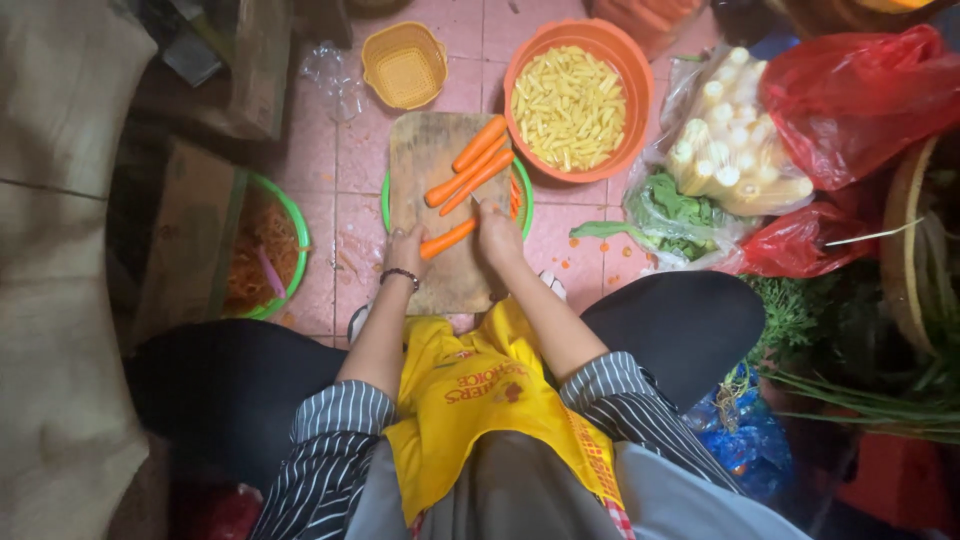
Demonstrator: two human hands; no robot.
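Carrot [447,239] lies across the near part of the wooden board [432,160], and both hands are on it. The left hand [405,252] sits at one end with its fingers closed on the carrot. The right hand [497,235] is at the other end, curled shut, but I cannot tell what it grips; a knife may be there, hidden by the hand.

Three more carrots [470,165] wait farther up the board, side by side. They are peeled and whole. The board rests on a green bowl [523,195], and some orange pieces show in it at the right edge. So it looks like the work has begun, but most is left: four long carrots are not cut yet.

An orange bowl [620,60] just past the board is full of small yellow sticks [568,105]. A yellow basket [404,65] stands beside it. Another green bowl [297,245] on the left holds orange peelings. On the right are a bag of baby corn [725,135], leafy greens [675,215] and red bags [850,90]. All of it sits on a pink tile floor [325,160].
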